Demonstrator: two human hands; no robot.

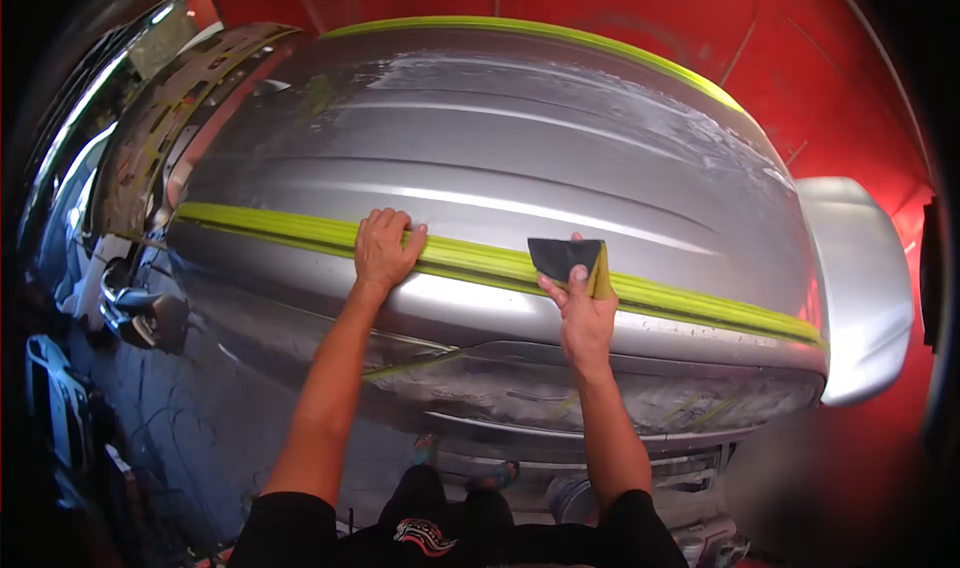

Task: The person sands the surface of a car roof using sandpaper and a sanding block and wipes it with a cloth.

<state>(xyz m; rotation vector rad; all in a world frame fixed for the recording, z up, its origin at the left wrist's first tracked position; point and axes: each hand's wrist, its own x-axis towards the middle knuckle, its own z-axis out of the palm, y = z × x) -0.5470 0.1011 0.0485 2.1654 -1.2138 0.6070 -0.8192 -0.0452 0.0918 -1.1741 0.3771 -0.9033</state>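
My left hand [388,250] rests on the near strip of yellow-green masking tape [270,221], its fingers lying over the tape and onto the silver car roof [460,138]. Farther right, my right hand [586,313] is closed on a folded piece of sandpaper [563,258], dark grey on the face I see and yellowish on the back. The thumb presses on the dark face, just above the taped roof edge. Another yellow-green strip [520,24] follows the far side of the roof. Dull, whitish patches show on the roof's far half.
Below the roof edge, the car's side windows [520,393] look covered with film. A side mirror [150,313] juts out at left. At right stands a loose silver panel [860,278]. Red surfaces [820,78] lie beyond the car. A bucket [572,498] stands near my feet.
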